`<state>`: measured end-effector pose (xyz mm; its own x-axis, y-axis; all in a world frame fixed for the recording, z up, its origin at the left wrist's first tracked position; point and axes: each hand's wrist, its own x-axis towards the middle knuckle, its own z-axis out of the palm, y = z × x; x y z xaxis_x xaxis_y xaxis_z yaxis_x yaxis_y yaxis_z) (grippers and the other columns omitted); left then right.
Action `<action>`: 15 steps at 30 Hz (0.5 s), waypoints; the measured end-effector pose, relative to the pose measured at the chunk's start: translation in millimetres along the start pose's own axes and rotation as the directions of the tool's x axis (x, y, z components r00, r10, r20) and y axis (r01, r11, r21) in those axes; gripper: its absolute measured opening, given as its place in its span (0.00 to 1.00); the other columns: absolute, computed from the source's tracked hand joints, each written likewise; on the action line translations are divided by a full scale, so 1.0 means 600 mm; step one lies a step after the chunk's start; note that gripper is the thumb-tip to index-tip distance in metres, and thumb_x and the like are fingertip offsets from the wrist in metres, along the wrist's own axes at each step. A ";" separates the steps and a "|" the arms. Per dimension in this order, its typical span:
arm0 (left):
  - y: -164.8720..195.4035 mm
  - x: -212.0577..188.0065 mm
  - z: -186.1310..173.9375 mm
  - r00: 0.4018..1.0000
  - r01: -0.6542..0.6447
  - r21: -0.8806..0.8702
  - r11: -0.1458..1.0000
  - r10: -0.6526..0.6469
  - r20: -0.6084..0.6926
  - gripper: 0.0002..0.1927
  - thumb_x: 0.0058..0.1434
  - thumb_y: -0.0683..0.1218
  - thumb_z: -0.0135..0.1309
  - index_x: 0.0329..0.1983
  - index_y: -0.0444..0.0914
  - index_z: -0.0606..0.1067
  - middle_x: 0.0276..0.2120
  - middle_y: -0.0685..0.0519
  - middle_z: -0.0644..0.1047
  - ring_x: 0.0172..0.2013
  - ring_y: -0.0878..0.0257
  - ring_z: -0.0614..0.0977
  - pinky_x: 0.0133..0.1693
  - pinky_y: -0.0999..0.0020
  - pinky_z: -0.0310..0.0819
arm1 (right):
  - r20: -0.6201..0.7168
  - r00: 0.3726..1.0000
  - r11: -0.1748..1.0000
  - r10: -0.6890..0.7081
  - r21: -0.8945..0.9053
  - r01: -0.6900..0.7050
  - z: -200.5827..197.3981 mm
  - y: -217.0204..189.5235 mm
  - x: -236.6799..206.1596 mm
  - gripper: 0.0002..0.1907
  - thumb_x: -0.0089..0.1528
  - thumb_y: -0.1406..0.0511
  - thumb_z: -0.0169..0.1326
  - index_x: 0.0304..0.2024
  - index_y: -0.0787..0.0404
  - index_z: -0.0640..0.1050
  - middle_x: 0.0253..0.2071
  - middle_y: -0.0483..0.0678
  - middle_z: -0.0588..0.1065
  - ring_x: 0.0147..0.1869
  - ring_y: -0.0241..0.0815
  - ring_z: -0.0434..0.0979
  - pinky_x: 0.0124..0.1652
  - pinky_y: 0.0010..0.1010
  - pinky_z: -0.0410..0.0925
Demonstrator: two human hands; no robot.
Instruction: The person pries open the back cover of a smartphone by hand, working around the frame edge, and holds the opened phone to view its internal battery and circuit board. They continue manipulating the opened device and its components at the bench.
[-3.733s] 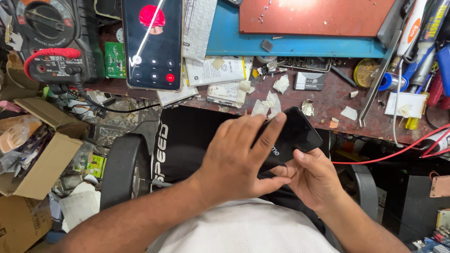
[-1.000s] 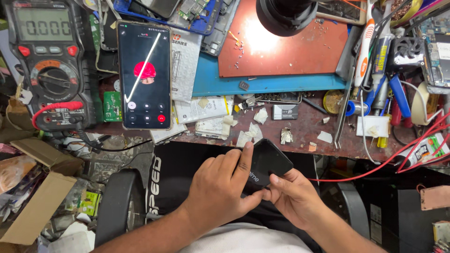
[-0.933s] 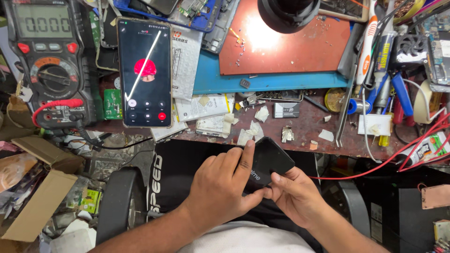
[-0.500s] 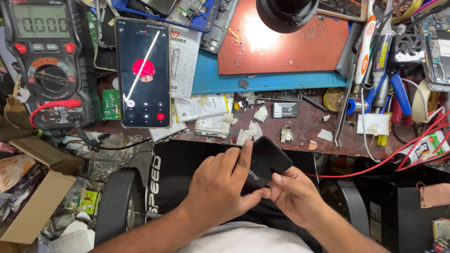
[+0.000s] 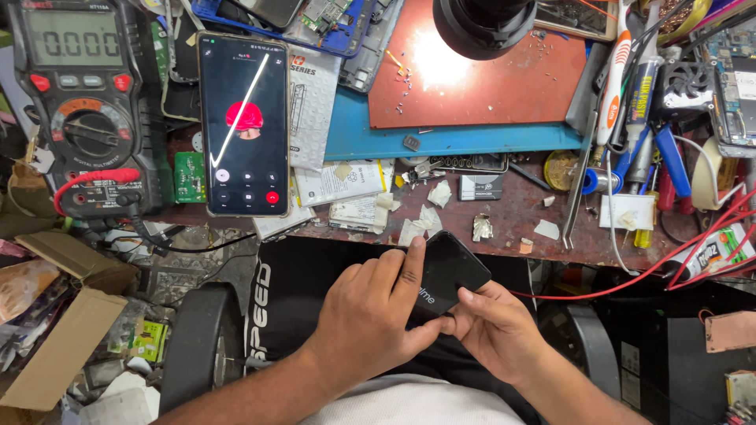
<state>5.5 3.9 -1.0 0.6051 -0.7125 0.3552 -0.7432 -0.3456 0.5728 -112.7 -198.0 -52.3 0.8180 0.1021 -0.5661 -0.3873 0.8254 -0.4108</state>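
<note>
A black smartphone [image 5: 451, 270] lies back-up and tilted in front of the workbench edge, over my lap. My left hand [image 5: 370, 323] covers its lower left part, fingers spread across the back and the thumb under the near edge. My right hand [image 5: 490, 330] pinches the phone's near right corner between thumb and forefinger. Both hands hold the same phone.
A lit phone [image 5: 242, 123] lies on the brown bench [image 5: 504, 228] beside a black multimeter [image 5: 80, 110]. A red mat [image 5: 480, 75] sits under a lamp [image 5: 482, 24]. Tweezers, screwdrivers and tubes crowd the right [image 5: 630, 134]. Cardboard boxes [image 5: 55, 346] stand on the left.
Since 3.7 s ago the view has tilted up toward the bench. The phone and both hands have stayed in nearly the same hold over the last second.
</note>
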 end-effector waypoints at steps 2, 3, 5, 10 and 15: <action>0.001 0.000 0.001 1.000 0.003 0.003 1.000 -0.003 0.014 0.51 0.45 0.60 0.72 0.62 0.22 0.70 0.35 0.47 0.70 0.30 0.59 0.73 0.30 0.64 0.67 | 0.001 1.000 1.000 0.004 -0.010 -0.004 0.002 0.000 0.001 0.15 0.67 0.66 0.50 0.52 0.71 0.74 0.47 0.58 0.79 0.46 0.45 0.81 0.47 0.37 0.74; 0.001 -0.001 0.000 1.000 0.004 0.006 1.000 -0.004 0.022 0.51 0.45 0.60 0.72 0.62 0.21 0.69 0.35 0.48 0.70 0.30 0.59 0.73 0.30 0.64 0.66 | 0.002 1.000 1.000 0.006 -0.014 -0.006 0.002 -0.001 0.001 0.14 0.67 0.66 0.50 0.52 0.70 0.74 0.47 0.57 0.79 0.46 0.45 0.81 0.48 0.37 0.74; -0.001 -0.001 -0.001 1.000 -0.001 0.011 1.000 0.001 0.002 0.51 0.44 0.61 0.71 0.61 0.22 0.69 0.35 0.47 0.70 0.30 0.59 0.73 0.31 0.64 0.67 | 0.004 1.000 1.000 0.007 -0.009 -0.007 0.001 -0.001 0.001 0.14 0.67 0.66 0.50 0.52 0.70 0.74 0.47 0.57 0.79 0.46 0.45 0.81 0.48 0.37 0.74; -0.001 0.000 -0.001 0.999 0.009 0.014 1.000 -0.009 0.042 0.51 0.44 0.61 0.72 0.61 0.22 0.70 0.34 0.48 0.70 0.29 0.60 0.73 0.29 0.65 0.66 | 0.043 0.999 1.000 0.012 -0.001 -0.012 -0.001 -0.001 0.001 0.14 0.69 0.66 0.50 0.52 0.71 0.74 0.45 0.58 0.79 0.44 0.45 0.81 0.48 0.37 0.73; 0.000 0.002 0.000 1.000 -0.001 0.018 1.000 0.001 -0.006 0.50 0.43 0.61 0.71 0.61 0.23 0.70 0.35 0.48 0.70 0.30 0.59 0.73 0.30 0.65 0.66 | 0.015 1.000 1.000 0.005 -0.012 -0.004 0.001 -0.001 0.001 0.14 0.68 0.66 0.50 0.51 0.71 0.75 0.46 0.57 0.79 0.44 0.44 0.81 0.48 0.37 0.74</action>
<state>6.2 3.3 -0.7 0.6061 -0.7090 0.3606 -0.7487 -0.3556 0.5594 -111.8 -198.0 -52.0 0.8226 0.1144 -0.5569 -0.3962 0.8179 -0.4172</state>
